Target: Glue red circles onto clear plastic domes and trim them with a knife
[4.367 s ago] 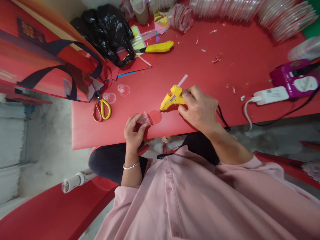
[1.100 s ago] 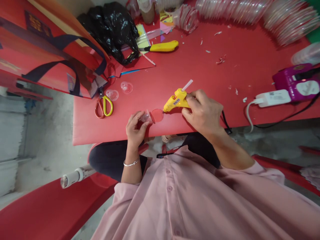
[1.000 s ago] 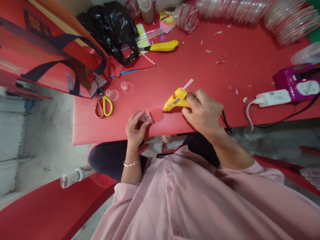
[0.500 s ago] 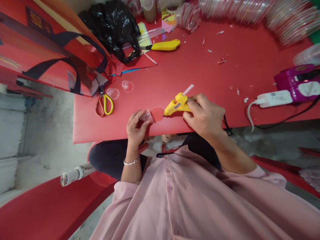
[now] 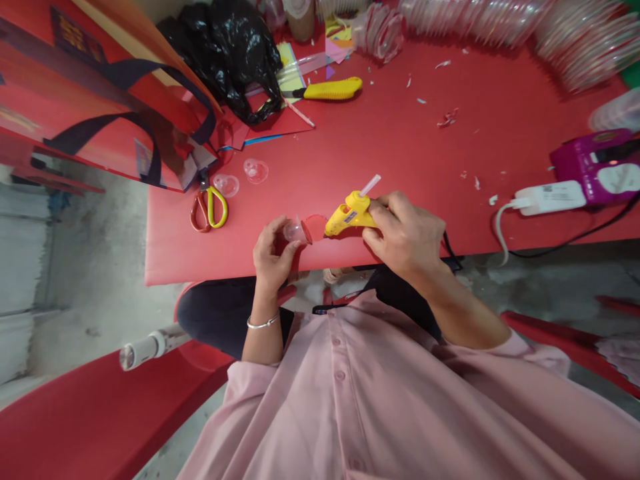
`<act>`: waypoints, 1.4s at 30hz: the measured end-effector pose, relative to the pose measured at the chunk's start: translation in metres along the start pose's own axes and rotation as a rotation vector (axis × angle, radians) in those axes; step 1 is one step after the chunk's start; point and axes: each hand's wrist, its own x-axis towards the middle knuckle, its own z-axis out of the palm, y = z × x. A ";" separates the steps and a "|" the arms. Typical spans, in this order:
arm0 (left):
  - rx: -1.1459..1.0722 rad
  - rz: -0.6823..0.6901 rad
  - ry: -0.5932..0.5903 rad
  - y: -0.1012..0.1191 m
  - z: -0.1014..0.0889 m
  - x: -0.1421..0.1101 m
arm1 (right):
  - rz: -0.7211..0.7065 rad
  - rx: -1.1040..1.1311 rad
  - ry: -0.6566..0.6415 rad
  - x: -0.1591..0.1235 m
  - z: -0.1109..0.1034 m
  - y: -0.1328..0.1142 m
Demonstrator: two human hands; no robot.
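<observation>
Between the fingers and thumb of my left hand is a small clear plastic cup, tipped on its side with its mouth to the right. A round clear piece, perhaps a lid, adjoins the cup's rim; whether the two are joined I cannot tell. My right hand is wrapped round a yellow hot glue gun. Its dark nozzle points left and down at the edge of the round piece. A pale glue stick juts from the gun's back. Fingers of the right hand partly cover the handle.
Scissors and two clear domed lids lie to the left on the red table. Behind are a yellow box cutter, a black plastic bag and stacked clear cups. A purple power block with an adapter sits right.
My right hand and the glue gun have shifted slightly left and down, bringing the nozzle along the round piece's edge. My left hand still holds the cup in nearly the same place.
</observation>
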 end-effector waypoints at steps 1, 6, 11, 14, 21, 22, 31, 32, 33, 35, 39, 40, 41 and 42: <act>-0.031 -0.009 0.012 0.000 0.001 -0.001 | -0.007 0.002 0.008 0.000 0.000 0.000; -0.091 -0.014 0.033 -0.001 0.004 0.000 | -0.016 0.018 0.020 0.000 0.002 -0.002; -0.098 0.000 0.030 -0.003 0.004 0.000 | -0.041 0.038 0.017 0.001 0.003 -0.007; -0.092 -0.002 0.027 -0.005 0.004 0.000 | -0.044 0.048 0.003 0.002 0.003 -0.009; -0.101 0.007 0.028 -0.004 0.004 0.000 | -0.064 0.027 0.004 0.004 0.002 -0.013; -0.106 0.009 0.029 -0.004 0.004 0.000 | -0.064 0.027 0.000 0.005 0.001 -0.013; -0.127 0.010 0.030 -0.003 0.004 0.001 | -0.046 0.040 -0.003 0.003 0.001 -0.009; -0.126 0.009 0.028 -0.003 0.004 0.001 | -0.044 0.032 0.000 0.002 0.001 -0.007; -0.124 0.006 0.028 -0.003 0.004 0.001 | -0.042 0.024 0.001 0.001 0.001 -0.006; -0.114 0.000 0.027 -0.003 0.004 0.001 | -0.029 0.011 -0.005 0.000 0.000 -0.004; -0.080 -0.007 0.019 -0.002 0.005 0.000 | 0.016 -0.002 0.013 -0.002 -0.002 -0.002; -0.072 -0.009 0.016 -0.001 0.005 -0.001 | 0.025 0.001 0.025 -0.002 -0.003 -0.002; -0.065 -0.012 0.016 -0.001 0.005 -0.001 | 0.034 0.007 0.039 -0.002 -0.003 -0.002; -0.060 -0.015 0.017 0.000 0.004 -0.001 | 0.041 0.015 0.054 -0.003 -0.004 -0.002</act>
